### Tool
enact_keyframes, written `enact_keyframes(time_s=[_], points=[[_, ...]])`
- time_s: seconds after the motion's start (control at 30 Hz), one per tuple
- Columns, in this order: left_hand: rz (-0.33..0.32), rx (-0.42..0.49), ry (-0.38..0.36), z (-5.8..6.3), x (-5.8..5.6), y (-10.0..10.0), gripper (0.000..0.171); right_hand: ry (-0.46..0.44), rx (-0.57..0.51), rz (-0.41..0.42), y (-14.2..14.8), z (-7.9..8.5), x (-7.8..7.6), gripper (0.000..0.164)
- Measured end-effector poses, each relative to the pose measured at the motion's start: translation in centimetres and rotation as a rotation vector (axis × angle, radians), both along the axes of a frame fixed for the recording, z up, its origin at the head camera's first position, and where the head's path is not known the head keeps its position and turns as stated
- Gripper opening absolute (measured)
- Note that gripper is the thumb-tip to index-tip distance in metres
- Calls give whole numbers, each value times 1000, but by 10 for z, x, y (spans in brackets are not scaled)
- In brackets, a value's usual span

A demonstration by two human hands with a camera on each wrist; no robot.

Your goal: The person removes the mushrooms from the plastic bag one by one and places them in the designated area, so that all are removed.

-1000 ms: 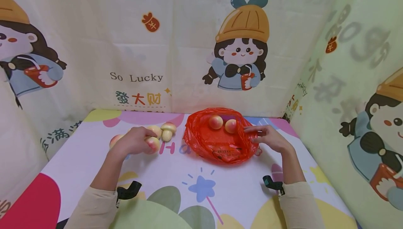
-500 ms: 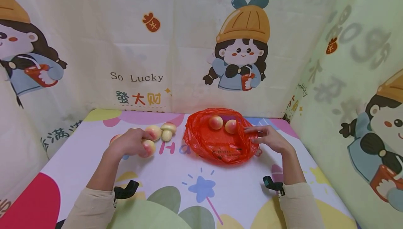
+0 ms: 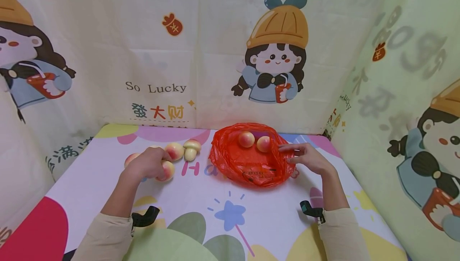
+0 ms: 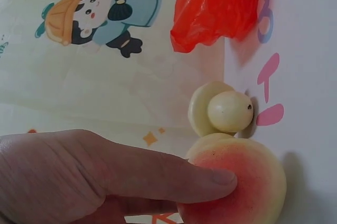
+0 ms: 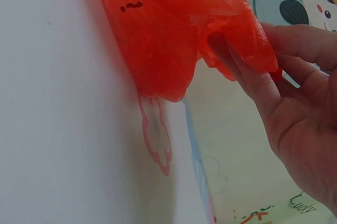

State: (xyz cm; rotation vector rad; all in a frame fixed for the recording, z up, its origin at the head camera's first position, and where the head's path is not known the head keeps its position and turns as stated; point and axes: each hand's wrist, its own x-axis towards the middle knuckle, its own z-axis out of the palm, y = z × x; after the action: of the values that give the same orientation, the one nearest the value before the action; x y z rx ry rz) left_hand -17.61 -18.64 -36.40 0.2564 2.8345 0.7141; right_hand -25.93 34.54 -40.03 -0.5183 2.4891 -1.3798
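My left hand (image 3: 146,166) grips a pink-and-cream peach (image 3: 167,171) at the left of the table, the thumb lying across its side in the left wrist view. Just behind it sit another peach (image 3: 175,151) and a mushroom (image 3: 191,150) with a pale stem. One more peach (image 3: 131,159) is partly covered by this hand. A red plastic bag (image 3: 235,169) stands with its mouth spread wide, two peaches (image 3: 246,139) inside. My right hand (image 3: 310,157) holds the bag's right rim, with plastic between thumb and fingers in the right wrist view.
The table (image 3: 273,217) wears a printed cloth with a blue star and coloured shapes. Cartoon-printed curtains (image 3: 215,61) hang close behind and on both sides. A small black wrist camera (image 3: 145,216) sits at the left cuff, another (image 3: 312,209) at the right.
My left hand has drawn the held peach slightly left and toward me, away from the peach by the mushroom. The right hand and the bag have stayed put.
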Motion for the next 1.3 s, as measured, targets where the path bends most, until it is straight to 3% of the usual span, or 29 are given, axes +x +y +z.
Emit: enact_keyframes(time_s=[0.57,1.3], points=[[45,10,25,-6,-1,2,55,1,3,3,0,-2,1,38],[-39,-16,85,-4,-4,-4,49,-3,-1,2,-1,0,0,38]])
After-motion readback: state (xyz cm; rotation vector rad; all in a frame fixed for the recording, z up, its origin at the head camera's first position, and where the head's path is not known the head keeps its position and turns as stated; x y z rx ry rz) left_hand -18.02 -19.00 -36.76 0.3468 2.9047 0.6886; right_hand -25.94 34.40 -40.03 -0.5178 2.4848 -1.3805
